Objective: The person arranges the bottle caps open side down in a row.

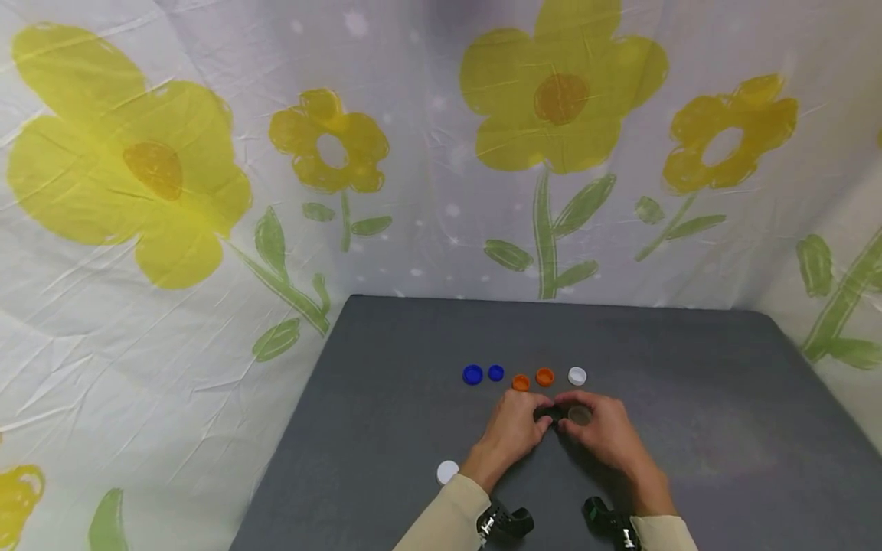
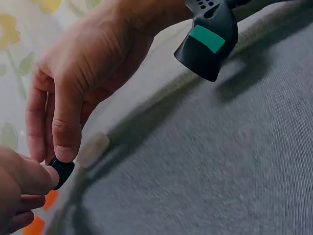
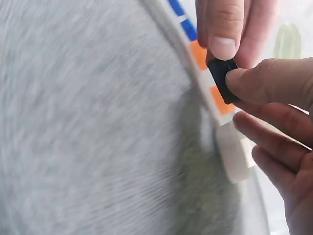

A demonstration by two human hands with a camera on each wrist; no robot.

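Observation:
Between both hands is a small black cap (image 2: 62,172), raised a little above the grey table. My left hand (image 1: 513,425) pinches one side of it with thumb and fingers. From the other side, the thumb and a finger of my right hand (image 1: 606,432) grip it too. A pale, beige-looking round cap (image 1: 579,415) lies close beneath the right hand, partly framed by its fingers. Just beyond the hands is an orange cap (image 1: 521,382), with a second orange cap (image 1: 545,376) to its right.
Farther left in the row are a large blue cap (image 1: 472,374) and a smaller blue cap (image 1: 496,373). A white cap (image 1: 577,376) ends the row on the right. Beside the left wrist lies a white disc (image 1: 447,471). A flowered cloth (image 1: 427,229) hangs behind the table (image 1: 386,444).

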